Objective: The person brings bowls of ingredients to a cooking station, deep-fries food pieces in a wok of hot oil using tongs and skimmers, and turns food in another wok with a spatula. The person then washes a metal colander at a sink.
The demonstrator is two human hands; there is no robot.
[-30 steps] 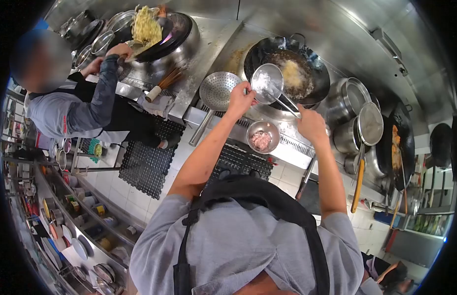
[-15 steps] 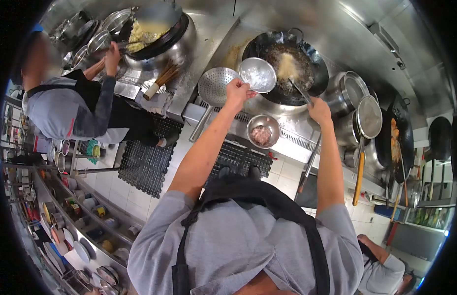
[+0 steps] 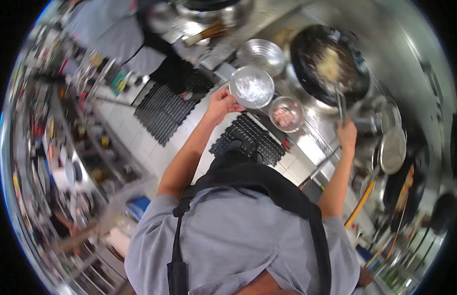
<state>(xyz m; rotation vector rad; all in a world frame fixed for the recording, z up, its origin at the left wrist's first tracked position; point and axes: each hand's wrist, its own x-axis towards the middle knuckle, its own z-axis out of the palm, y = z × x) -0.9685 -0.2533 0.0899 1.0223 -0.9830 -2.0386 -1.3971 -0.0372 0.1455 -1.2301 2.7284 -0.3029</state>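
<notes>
My left hand (image 3: 222,106) pinches the rim of a shallow metal bowl (image 3: 252,87), which has a whitish coating inside. This bowl is held over the stove's front edge, beside a smaller metal bowl of raw meat (image 3: 283,117). In my right hand (image 3: 346,133) is the handle of a metal utensil (image 3: 340,101). The utensil reaches into a black wok (image 3: 307,73); its head is unclear. Pale yellow food (image 3: 329,65) bubbles in dark oil there. Behind the left bowl lies a perforated metal strainer (image 3: 261,56).
To the right stand a round mesh skimmer (image 3: 393,151) with a wooden handle and a second dark wok (image 3: 410,189). A co-worker (image 3: 108,32) stands at the upper left, near a bamboo brush (image 3: 208,33). Black mats (image 3: 172,105) cover parts of the tiled floor.
My view has turned to the left. My left hand has drawn the bowl away from the wok, to the left of the meat bowl. My right hand keeps the utensil in the wok.
</notes>
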